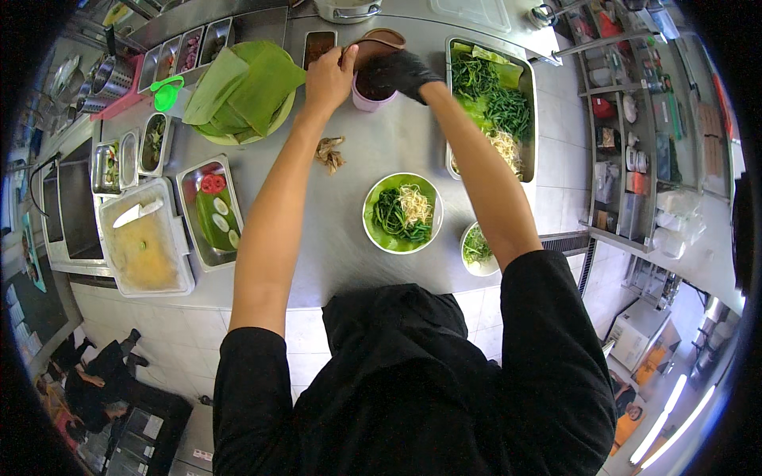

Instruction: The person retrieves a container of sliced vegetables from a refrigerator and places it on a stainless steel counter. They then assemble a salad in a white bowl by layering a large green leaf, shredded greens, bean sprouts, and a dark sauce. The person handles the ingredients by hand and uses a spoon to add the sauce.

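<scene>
My bare left hand (329,78) is closed on the edge of a brown, rounded lid-like piece (386,37), tilted over a pale pink tub (371,103). Dark brown contents show inside the tub. My right hand (403,75), in a black glove, reaches down at the tub's mouth. Its fingertips are hidden against the dark contents. Nearer to me stands a white bowl (367,226) lined with green leaf, holding dark greens, bean sprouts and chopped green beans. A small clump of pale brown scraps (330,155) lies on the steel table beside my left forearm.
At right, a steel tray (532,151) holds greens and sprouts; a small bowl of shredded greens (478,247) sits below. Cut banana leaves (254,87) fill a round container at left. A tray of cucumber and tomato (226,258) and a lidded box with a knife (139,214) stand nearby.
</scene>
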`<state>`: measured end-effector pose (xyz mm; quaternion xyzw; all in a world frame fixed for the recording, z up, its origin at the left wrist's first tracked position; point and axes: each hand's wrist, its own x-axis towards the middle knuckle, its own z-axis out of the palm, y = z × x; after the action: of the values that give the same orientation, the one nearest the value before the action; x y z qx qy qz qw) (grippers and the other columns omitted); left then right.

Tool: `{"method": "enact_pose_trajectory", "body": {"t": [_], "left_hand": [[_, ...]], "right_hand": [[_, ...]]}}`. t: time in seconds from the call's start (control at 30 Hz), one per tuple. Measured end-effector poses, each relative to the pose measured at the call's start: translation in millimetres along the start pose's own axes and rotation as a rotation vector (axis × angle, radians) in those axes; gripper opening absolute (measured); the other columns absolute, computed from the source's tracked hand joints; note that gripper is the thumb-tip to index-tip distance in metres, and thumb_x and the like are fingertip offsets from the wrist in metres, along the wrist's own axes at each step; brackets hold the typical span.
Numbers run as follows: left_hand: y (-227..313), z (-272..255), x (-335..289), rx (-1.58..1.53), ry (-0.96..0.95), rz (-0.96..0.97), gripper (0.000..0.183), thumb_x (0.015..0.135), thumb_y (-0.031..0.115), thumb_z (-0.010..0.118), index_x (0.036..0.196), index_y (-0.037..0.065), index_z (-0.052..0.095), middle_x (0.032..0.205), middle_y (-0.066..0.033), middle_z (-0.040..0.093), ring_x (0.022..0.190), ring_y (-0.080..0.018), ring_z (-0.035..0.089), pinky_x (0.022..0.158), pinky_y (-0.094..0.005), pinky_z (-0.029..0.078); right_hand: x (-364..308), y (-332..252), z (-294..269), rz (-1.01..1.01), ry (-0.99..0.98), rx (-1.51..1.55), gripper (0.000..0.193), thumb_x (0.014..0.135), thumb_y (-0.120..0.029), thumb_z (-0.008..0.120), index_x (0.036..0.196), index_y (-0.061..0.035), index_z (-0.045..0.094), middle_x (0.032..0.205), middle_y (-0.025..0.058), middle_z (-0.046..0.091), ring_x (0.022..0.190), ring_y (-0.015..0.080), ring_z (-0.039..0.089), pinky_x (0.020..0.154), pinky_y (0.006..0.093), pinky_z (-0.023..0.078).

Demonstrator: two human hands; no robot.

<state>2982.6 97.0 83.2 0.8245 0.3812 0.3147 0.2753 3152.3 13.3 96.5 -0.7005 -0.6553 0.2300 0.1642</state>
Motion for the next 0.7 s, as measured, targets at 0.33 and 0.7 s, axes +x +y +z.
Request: {"method": "enact_pose_trajectory", "body": {"t": [0.33,0.7], "left_hand": [[14,-4,-37,0.014,-0.16,0.131,0.038,0.099,0.044,0.054,0.105,0.009,0.07,0.082,-0.0194,0.07,0.078,-0.0405,0.068,0.068,-0.0481,0.053],[10,-1,-46,0.108,-0.124,0.209,0.036,0.097,0.043,0.057,0.108,0.012,0.069,0.088,-0.0156,0.071,0.082,-0.035,0.069,0.068,-0.0472,0.055]], "right_hand": [[-196,-28,59,0.029,-0.47,0.262,0.026,0.086,-0.029,0.061,0.092,-0.006,0.072,0.088,0.0192,0.07,0.081,0.0338,0.068,0.074,0.0438,0.054],[-326,-67,213,0.067,0.12,0.054,0.021,0.094,-0.009,0.052,0.109,0.0007,0.062,0.101,0.0259,0.064,0.091,0.045,0.063,0.08,0.051,0.052]]}}
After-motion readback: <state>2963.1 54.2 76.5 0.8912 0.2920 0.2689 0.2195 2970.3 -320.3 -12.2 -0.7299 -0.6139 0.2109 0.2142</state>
